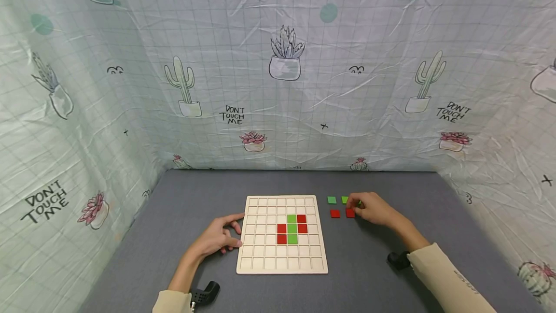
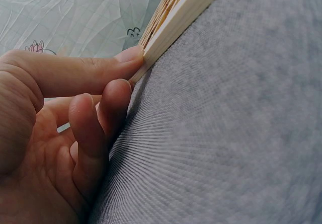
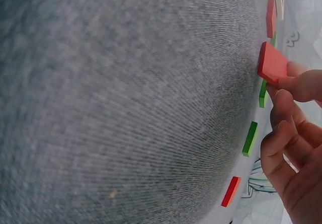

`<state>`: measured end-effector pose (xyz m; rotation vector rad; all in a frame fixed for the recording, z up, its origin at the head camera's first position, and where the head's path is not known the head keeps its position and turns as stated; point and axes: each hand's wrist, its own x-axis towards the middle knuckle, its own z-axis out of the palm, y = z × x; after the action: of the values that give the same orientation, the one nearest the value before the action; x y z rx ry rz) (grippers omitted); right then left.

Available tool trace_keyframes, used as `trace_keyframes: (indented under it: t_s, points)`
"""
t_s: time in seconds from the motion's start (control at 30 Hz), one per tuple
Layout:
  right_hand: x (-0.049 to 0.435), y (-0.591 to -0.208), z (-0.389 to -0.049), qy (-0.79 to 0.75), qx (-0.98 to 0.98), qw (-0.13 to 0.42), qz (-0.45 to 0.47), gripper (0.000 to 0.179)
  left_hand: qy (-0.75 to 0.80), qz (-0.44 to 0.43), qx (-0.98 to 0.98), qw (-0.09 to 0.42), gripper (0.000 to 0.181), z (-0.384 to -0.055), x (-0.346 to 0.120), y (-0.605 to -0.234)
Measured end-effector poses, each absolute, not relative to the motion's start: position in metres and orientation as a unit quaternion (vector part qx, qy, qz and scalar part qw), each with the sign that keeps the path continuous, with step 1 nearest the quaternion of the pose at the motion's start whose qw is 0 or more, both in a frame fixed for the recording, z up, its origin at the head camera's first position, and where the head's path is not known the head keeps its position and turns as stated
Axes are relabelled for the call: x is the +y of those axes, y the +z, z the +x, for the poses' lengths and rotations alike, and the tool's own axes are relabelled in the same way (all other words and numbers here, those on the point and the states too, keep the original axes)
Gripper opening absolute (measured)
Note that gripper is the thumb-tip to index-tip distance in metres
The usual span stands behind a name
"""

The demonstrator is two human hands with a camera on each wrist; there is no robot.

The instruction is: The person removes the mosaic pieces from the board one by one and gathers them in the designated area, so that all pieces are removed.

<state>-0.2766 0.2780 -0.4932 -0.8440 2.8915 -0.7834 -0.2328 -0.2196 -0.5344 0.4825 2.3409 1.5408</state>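
Wooden grid board lies flat on a grey table between the two hands, bearing a column of three green squares flanked by two red squares on each side. The left hand is loosely spread, its index finger and thumb touching the board's left edge at separate points, presumably to keep it from sliding. The right hand pinches a red tile between thumb and fingers; the tile tilts (whether an edge meets the table cannot be told), a grip that probably suits so thin a piece. Loose green tiles and other red tiles lie beyond the board's right edge, apparently spaced for easy picking. In the head view the right hand covers part of this group; the right wrist view shows it nearly edge-on, one green tile largely hidden. The left wrist view cuts off most of the board.
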Motion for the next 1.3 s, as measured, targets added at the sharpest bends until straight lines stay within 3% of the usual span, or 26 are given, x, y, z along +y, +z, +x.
trace_keyframes:
  t_s: [1.3]
  points:
    - [0.2795,-0.4982,-0.2821,-0.237,0.939,0.031,-0.246,0.020,0.530,0.160,0.820,0.143,0.082,-0.2362,-0.2145,-0.5347]
